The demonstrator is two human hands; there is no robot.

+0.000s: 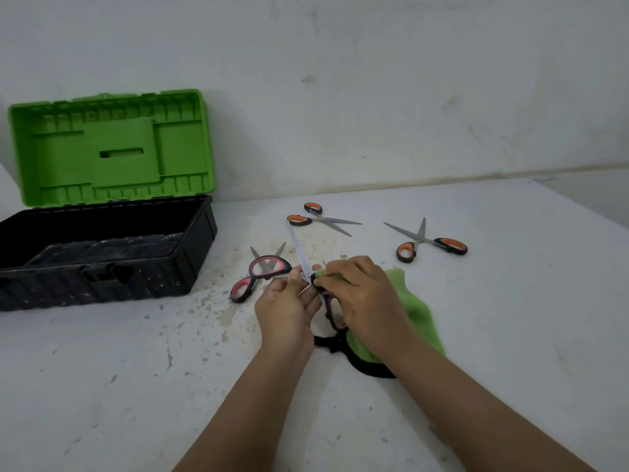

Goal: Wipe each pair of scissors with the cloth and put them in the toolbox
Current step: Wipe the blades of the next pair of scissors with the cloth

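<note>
My left hand (287,308) holds a pair of scissors (301,255) near the pivot, its blade pointing up and away. My right hand (360,298) pinches the green cloth (413,310) against the blade's base; the handles are mostly hidden under my hands. On the table lie a pink-handled pair (260,272) and two orange-handled pairs: one at the back (320,219), one to the right (430,241). The toolbox (102,264) stands open at the left, green lid (109,148) raised.
A white, speckled table (136,386) meets a white wall behind. The toolbox's black tray shows nothing inside. The cloth's black edging (360,362) trails on the table below my right wrist. The table's right edge runs past the orange scissors.
</note>
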